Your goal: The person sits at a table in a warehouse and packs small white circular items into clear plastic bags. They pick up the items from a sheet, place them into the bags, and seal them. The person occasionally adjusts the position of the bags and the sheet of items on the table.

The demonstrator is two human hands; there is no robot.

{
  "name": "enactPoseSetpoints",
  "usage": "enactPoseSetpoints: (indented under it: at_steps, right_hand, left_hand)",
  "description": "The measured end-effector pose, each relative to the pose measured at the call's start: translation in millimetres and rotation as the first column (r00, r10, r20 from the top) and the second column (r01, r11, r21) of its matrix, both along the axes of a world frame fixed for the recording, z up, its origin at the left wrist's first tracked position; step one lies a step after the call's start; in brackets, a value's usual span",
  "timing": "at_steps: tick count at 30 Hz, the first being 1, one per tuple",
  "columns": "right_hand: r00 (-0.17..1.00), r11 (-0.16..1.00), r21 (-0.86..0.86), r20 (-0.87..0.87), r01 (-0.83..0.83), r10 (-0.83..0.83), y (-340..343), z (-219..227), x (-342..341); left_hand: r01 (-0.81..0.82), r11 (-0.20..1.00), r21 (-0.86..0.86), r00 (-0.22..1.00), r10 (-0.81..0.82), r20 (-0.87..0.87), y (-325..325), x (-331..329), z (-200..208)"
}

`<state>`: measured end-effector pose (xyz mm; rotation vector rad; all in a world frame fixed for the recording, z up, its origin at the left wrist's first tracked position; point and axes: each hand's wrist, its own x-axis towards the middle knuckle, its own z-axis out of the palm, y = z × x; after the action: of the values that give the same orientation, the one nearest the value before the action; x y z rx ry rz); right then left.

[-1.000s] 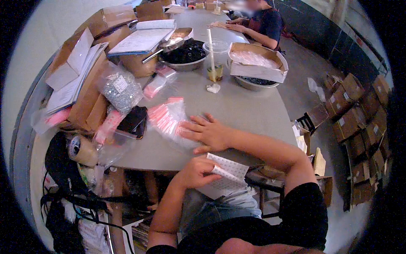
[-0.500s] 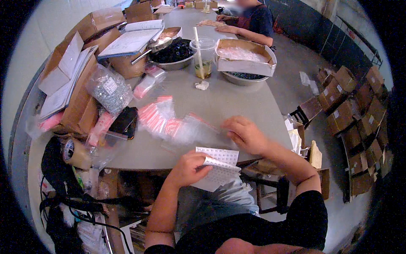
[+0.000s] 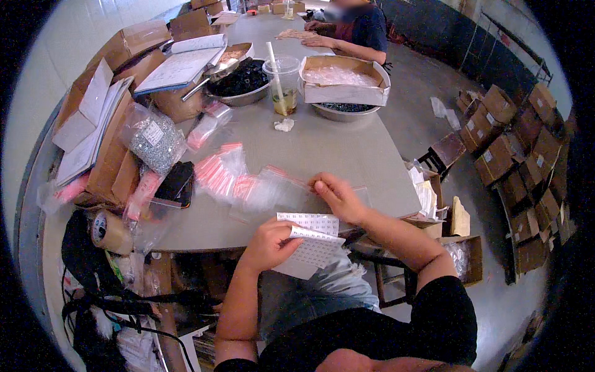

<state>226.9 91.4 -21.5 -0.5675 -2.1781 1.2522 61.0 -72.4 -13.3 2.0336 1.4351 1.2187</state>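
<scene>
My left hand grips a folded sheet of small printed labels over my lap at the table's near edge. The sheet's upper part curls over, and its lower part hangs below my fingers. My right hand is low over the table, fingers curled and thumb against them, at the right end of a fanned row of clear zip bags with red-edged tops. Whatever lies between those fingertips is too small to make out. More of the red-striped zip bags overlap to the left.
Beyond the bags stand a plastic cup with a straw, a white box on a metal bowl, and a bowl of black parts. At left are a bag of metal pieces and a tape roll. A co-worker sits at the far end.
My right hand has come left and slightly down to the end of the bag row, its fingers more closed. My left hand still holds the label sheet. The view has shifted slightly.
</scene>
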Motion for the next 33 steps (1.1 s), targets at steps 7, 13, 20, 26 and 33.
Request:
enactPoseSetpoints:
  at_steps: [7, 13, 20, 26, 33]
  right_hand:
    - [0.892, 0.683, -0.714, -0.397, -0.152, -0.217, 33, 4, 2]
    - [0.975, 0.934, -0.358, -0.209, -0.005, -0.075, 49, 22, 10]
    - [0.830, 0.819, 0.451, 0.555, -0.355, 0.054, 32, 47, 63]
    - [0.873, 0.869, 0.333, 0.447, -0.366, 0.196, 39, 30, 58]
    - [0.901, 0.980, 0.021, 0.397, -0.200, 0.175, 34, 28, -3]
  left_hand:
    - [0.006, 1.000, -0.010, 0.995, -0.005, 0.100, -1, -6, -5]
    - [0.012, 1.000, -0.022, 0.979, -0.007, 0.203, -3, -12, -6]
    - [0.075, 0.997, 0.007, 0.991, -0.075, 0.106, -1, -15, -7]
    - [0.054, 0.998, 0.009, 0.993, -0.055, 0.103, -3, -13, -5]
    - [0.057, 0.998, 0.017, 0.995, -0.058, 0.081, -2, -12, 0]
